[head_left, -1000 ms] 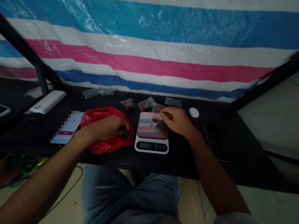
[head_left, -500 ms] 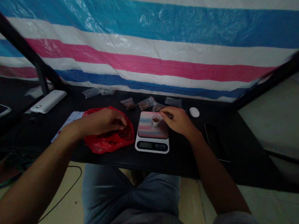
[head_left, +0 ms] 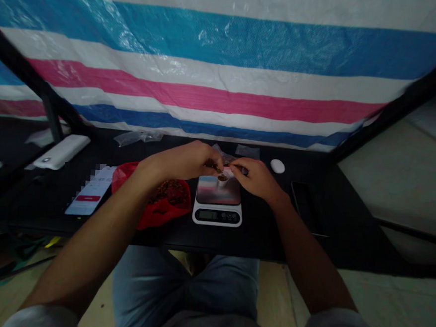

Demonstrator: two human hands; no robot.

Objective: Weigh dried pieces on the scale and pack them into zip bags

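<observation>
A white kitchen scale [head_left: 217, 215] with a shiny metal plate stands on the black table. On its plate sits a small white cup [head_left: 222, 182] holding brown dried bits. My left hand [head_left: 194, 161] hangs just over the cup, fingers pinched on brown dried bits. Close by the cup's right side, my right hand [head_left: 256, 177] has its thumb and fingertips drawn together; whether they grip anything is unclear. To the left, a red plastic bag [head_left: 154, 216] lies open with many dark reddish-brown bits inside, partly covered by my left forearm.
Small clear bags [head_left: 247, 151] lie behind the scale, some hidden by my hands. More clear plastic [head_left: 137, 137] is at back left. A white oval object [head_left: 277, 166] and a dark phone [head_left: 308, 207] lie right. A lit phone [head_left: 91, 194] and white box [head_left: 62, 151] are left.
My left hand has come out of the red bag and moved right, over the cup on the scale. My right hand has stayed beside the cup. The lit phone at left is now less covered.
</observation>
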